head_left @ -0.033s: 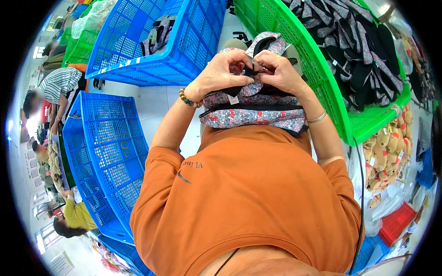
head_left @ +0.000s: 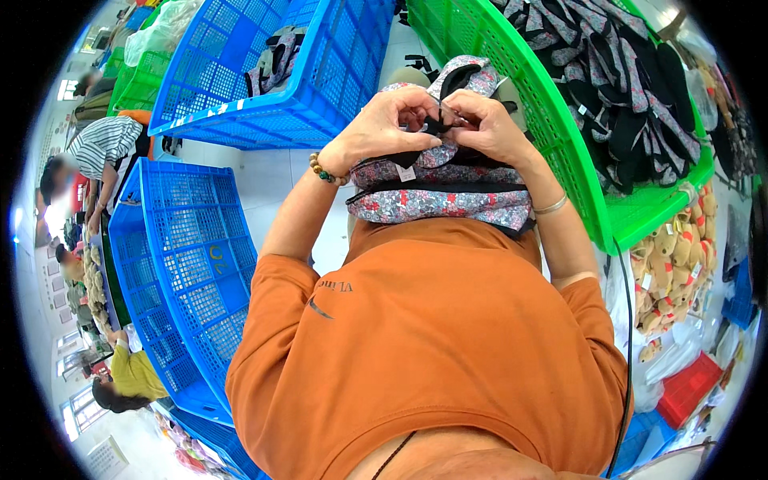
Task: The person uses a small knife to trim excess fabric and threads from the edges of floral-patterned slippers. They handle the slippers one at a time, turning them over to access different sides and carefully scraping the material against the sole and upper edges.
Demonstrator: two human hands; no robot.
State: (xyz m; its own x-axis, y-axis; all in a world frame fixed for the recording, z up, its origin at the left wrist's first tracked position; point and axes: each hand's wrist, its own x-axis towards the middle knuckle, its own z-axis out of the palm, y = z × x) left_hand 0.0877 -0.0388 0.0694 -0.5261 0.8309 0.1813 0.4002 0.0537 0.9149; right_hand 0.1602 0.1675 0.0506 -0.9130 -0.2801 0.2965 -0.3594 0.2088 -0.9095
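Observation:
My left hand and my right hand meet over my lap, thumbs and forefingers pinched together. Between them is a bit of black fabric, part of a floral cloth piece in grey and red with black lining. Whether a small tool is in the fingertips is too hard to make out. Beneath my hands, more padded floral pieces with black edges lie stacked across my lap. A small white tag hangs from one, beside my left wrist.
A green crate at right holds a heap of floral and black pieces. Ahead at left, a blue crate contains a few more. Nested blue crates stand by my left arm. Tan plush items pile up at far right. Other people work at far left.
My fingers have shifted very slightly around the black fabric, and a little more of it shows between them. The rest stays as it was.

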